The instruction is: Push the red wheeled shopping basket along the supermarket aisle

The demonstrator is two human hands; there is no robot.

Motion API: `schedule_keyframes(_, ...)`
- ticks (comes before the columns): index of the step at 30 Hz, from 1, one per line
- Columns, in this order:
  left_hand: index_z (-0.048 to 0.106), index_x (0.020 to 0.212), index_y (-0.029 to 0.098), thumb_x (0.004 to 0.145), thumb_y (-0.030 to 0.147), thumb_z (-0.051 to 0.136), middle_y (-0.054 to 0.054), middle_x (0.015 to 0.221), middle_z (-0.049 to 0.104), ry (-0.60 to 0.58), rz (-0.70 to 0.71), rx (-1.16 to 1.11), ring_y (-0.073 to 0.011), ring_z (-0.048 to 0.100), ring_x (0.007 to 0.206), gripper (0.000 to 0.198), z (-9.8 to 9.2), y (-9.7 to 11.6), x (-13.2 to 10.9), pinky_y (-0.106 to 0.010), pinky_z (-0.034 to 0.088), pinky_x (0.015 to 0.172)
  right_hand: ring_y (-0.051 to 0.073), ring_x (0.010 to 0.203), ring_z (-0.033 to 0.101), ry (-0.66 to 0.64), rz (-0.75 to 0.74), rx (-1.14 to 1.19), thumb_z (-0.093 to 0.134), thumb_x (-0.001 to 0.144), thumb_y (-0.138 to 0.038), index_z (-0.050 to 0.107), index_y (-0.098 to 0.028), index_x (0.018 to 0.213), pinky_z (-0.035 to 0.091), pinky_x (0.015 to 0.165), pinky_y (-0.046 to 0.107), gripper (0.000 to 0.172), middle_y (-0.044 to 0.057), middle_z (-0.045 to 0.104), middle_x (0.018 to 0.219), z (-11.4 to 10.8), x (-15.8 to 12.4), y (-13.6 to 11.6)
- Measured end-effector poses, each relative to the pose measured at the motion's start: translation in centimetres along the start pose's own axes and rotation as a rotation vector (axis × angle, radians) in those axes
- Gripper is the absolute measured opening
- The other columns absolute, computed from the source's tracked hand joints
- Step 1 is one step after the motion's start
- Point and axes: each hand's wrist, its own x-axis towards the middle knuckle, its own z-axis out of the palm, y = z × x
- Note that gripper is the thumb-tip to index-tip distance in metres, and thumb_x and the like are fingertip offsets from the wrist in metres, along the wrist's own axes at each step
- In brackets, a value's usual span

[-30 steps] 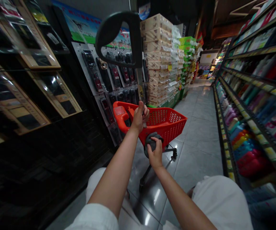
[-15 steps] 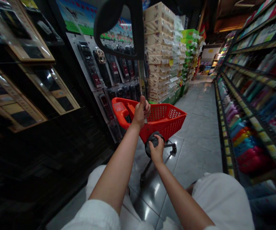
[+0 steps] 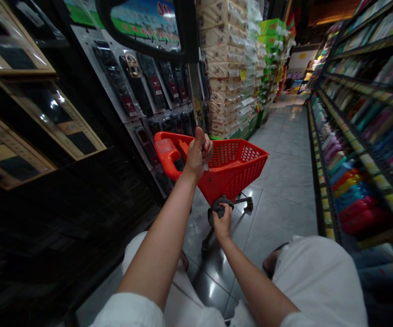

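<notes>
Two hands on a small red shopping cart point(image 3: 232, 170) in a store aisle.
A pegboard of packaged goods point(image 3: 114, 59) at left — left hand point(image 3: 196, 156) fisted round the cart's pole point(image 3: 195, 91), right hand point(image 3: 221, 222) closed on a dark grey bundle point(image 3: 219, 208), perhaps cloth, at the basket's near end — packed shelves point(image 3: 363, 136) at right.

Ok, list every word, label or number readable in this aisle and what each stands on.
Nothing can be read clearly.
Red lettering on the poster: too small and blurred.
White labels on the hanging packs: too small.
Yellow shelf-edge tags: too small.
Tags on the stacked packages: blurred.
</notes>
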Motion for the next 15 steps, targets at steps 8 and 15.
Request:
schedule_keyframes(8, 0.032, 0.054, 0.021, 0.072, 0.083, 0.056, 0.009, 0.044, 0.021, -0.003, -0.009, -0.016, -0.0039, 0.015, 0.034, 0.068, -0.4, -0.1, 0.1, -0.023, 0.01, 0.035, 0.025, 0.108, 0.051, 0.105, 0.098, -0.012, 0.054, 0.076, -0.025, 0.052, -0.021, 0.107, 0.041, 0.099, 0.041, 0.032, 0.01, 0.051, 0.109, 2.4, -2.9, 3.5)
schedule_keyframes(15, 0.035, 0.052, 0.02, 0.076, 0.08, 0.054, 0.009, 0.043, 0.021, 0.036, -0.021, -0.005, -0.004, 0.014, 0.034, 0.068, -0.3, 0.2, -0.1, -0.021, 0.009, 0.034, 0.024, 0.098, 0.055, 0.147, 0.465, 0.109, 0.061, 0.059, -0.029, 0.055, -0.021, 0.094, 0.044, 0.095, 0.041, 0.037, 0.006, 0.058, 0.098, 1.7, -4.8, 10.9)
